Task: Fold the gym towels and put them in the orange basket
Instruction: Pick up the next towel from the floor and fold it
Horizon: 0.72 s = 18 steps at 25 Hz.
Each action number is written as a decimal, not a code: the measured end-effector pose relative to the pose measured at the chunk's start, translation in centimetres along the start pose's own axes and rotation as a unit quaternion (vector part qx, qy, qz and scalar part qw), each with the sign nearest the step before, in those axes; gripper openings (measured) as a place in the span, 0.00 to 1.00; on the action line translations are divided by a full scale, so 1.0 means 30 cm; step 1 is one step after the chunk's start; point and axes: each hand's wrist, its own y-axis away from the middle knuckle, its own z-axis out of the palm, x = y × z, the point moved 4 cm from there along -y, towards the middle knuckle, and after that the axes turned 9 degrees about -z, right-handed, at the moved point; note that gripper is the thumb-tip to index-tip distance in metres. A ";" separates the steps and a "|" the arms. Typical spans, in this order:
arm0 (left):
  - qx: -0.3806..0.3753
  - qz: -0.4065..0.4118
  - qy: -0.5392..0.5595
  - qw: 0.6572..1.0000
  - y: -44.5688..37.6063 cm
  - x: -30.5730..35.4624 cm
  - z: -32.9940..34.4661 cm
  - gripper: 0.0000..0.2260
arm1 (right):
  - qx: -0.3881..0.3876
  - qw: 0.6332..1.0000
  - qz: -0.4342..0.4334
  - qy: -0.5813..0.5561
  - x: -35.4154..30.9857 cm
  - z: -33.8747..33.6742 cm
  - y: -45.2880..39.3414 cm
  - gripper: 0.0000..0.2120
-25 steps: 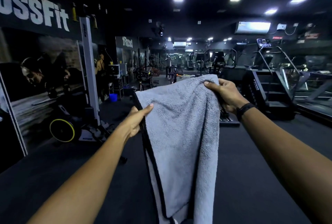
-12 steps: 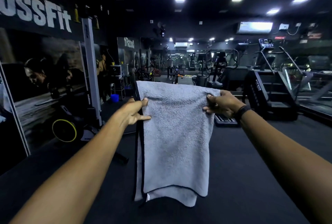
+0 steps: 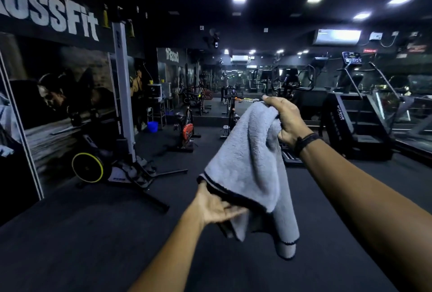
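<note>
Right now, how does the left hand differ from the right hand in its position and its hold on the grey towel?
The right hand is raised and bunches the top of the grey towel in a fist; the left hand is lower and nearer, under the dark-trimmed edge, fingers fairly straight. The right wrist has a dark band; the left is bare. Both touch the same towel.

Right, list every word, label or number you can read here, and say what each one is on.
"OSSFit": big white letters on the left wall banner, cut off at the frame edge.
"CrossFit", reversed: a sign further back, apparently a mirror reflection.
Stair machine side lettering: too small to read.
Console screen and red sign: blurred, unreadable.
The towel carries no text.
</note>
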 end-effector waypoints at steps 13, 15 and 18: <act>0.092 0.196 -0.195 0.957 0.085 0.313 0.206 0.13 | -0.097 0.917 0.314 0.223 0.003 -0.329 0.120 0.14; 0.078 0.231 -0.180 0.953 0.111 0.347 0.240 0.25 | -0.136 0.882 0.363 0.266 0.026 -0.351 0.164 0.26; 0.049 0.265 -0.207 0.940 0.153 0.360 0.300 0.32 | -0.179 0.860 0.390 0.276 0.073 -0.332 0.225 0.22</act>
